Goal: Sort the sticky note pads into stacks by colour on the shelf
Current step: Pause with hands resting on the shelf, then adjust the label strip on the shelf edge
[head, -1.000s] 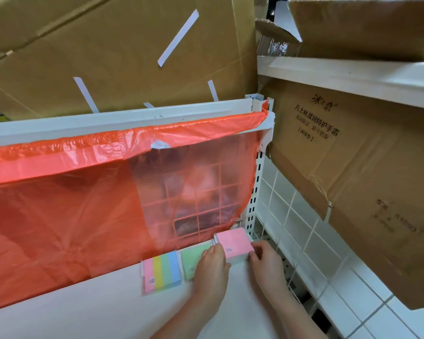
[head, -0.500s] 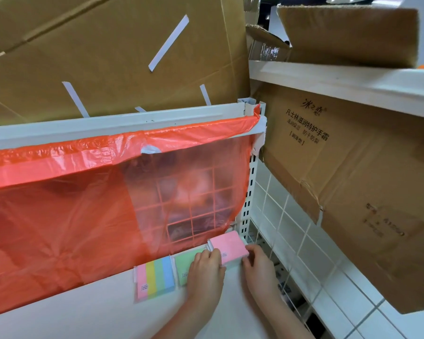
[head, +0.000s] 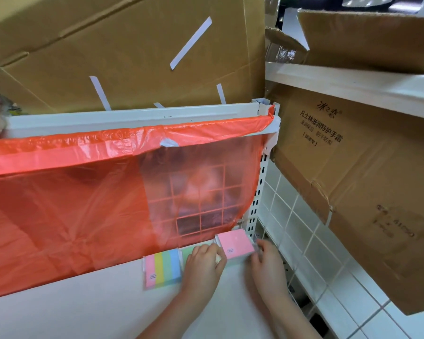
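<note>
A pink sticky note stack [head: 234, 243] stands at the back right corner of the white shelf [head: 88, 309]. My left hand [head: 202, 266] grips its left side and covers most of a green pad [head: 188, 252] beside it. My right hand [head: 267, 265] holds the stack's right side with curled fingers. A striped pad in pink, yellow, green and blue [head: 162, 268] lies flat to the left, apart from both hands.
An orange plastic sheet [head: 71, 204] hangs over a wire grid behind the pads. A slotted upright post [head: 256, 199] and white wire panel [head: 299, 231] bound the right side. Large cardboard boxes [head: 357, 187] lean overhead and at right.
Both hands stay on the pink stack at the shelf corner. My head has shifted slightly, so the scene sits a little further left in view.
</note>
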Available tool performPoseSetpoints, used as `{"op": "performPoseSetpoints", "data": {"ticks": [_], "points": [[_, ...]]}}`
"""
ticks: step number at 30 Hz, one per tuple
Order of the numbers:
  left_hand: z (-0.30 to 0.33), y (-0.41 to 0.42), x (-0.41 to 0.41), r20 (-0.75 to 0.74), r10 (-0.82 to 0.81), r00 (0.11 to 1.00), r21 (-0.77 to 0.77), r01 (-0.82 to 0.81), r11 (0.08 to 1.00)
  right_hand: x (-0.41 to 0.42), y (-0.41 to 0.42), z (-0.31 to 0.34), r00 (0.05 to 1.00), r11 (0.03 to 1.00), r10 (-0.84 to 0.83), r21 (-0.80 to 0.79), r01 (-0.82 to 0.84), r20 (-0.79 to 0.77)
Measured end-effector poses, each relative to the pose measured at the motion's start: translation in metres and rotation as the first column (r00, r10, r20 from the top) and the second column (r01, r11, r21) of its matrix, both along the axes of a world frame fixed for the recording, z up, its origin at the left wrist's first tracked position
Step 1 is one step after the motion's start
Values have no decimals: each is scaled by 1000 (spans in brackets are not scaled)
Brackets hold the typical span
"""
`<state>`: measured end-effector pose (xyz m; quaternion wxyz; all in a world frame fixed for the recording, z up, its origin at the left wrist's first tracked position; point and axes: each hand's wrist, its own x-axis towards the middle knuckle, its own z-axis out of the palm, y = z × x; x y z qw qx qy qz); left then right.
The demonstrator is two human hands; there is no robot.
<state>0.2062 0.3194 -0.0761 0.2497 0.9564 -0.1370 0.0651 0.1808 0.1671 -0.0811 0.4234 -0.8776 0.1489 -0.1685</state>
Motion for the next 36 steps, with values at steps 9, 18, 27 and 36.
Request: {"op": "performPoseSetpoints", "data": {"ticks": [9,18,27,36], "points": [[20,82,-51,59,152,987,6,-152,988,-17,69,30,924,919,363,-207,-335,117],[28,225,-131,-1,402,916,303,-383,873,-50,214,20,691,604,718,-416,-680,-86],[27,383,-244,-43,607,793,447,-528,722,-117,372,26,545,378,810,-520,-766,-214],[30,519,-350,-39,738,674,406,-664,628,-194,520,19,410,223,876,-539,-812,-256]]}}
